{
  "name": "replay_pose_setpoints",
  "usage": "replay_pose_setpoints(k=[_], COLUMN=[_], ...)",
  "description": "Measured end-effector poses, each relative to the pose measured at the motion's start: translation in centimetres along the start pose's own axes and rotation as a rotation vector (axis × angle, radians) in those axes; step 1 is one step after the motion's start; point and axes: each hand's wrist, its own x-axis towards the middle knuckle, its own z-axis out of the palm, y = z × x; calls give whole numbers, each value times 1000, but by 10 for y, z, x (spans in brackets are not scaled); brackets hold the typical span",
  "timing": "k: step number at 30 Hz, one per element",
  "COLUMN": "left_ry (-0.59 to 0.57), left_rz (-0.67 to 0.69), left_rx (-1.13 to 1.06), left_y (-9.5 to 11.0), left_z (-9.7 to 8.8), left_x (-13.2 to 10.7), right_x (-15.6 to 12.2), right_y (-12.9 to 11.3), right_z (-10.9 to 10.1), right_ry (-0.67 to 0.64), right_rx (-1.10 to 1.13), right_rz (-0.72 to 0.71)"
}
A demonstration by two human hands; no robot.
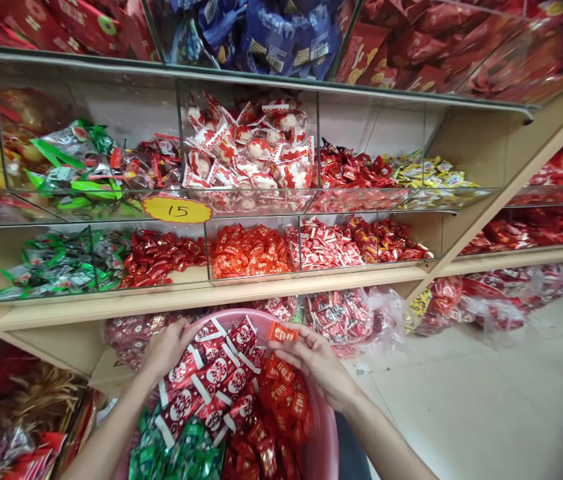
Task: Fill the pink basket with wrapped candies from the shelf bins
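A pink plastic basket [330, 427] full of wrapped candies is in front of me, low in the view. Its far left rim is gripped by my left hand [165, 347]; the fingertips are partly hidden behind the rim. Over the basket's right side, my right hand [314, 360] pinches one orange-red wrapped candy [282, 331] between thumb and fingers. Below that hand lie more orange-red candies [286, 400]. Dark red and white packets [216, 373] fill the basket's upper left, green candies [176, 450] the lower left, and shiny red candies [261, 450] the bottom.
Glass-divided shelves [241, 285] of candies run across ahead, with a bin of orange-red candies [250, 250] just beyond the basket. A yellow tag [176, 210] reads 15. Filled plastic bags [346, 317] sit beneath the lowest shelf. Tiled floor [461, 400] lies at right.
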Motion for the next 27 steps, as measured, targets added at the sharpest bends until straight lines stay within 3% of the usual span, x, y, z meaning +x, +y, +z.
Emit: replay_pose_setpoints(k=[6, 13, 22, 27], left_ry=[15, -1, -7, 5], left_rz=[7, 3, -16, -15], left_rx=[3, 2, -1, 16], left_y=[0, -1, 0, -2], left_z=[0, 2, 3, 6], left_x=[0, 1, 0, 0], right_x=[-3, 0, 5, 1], right_y=[3, -4, 1, 4], right_z=[-12, -12, -15, -9], right_ry=[22, -30, 17, -40], right_rx=[-72, -177, -71, -106], right_rz=[-38, -37, 7, -12])
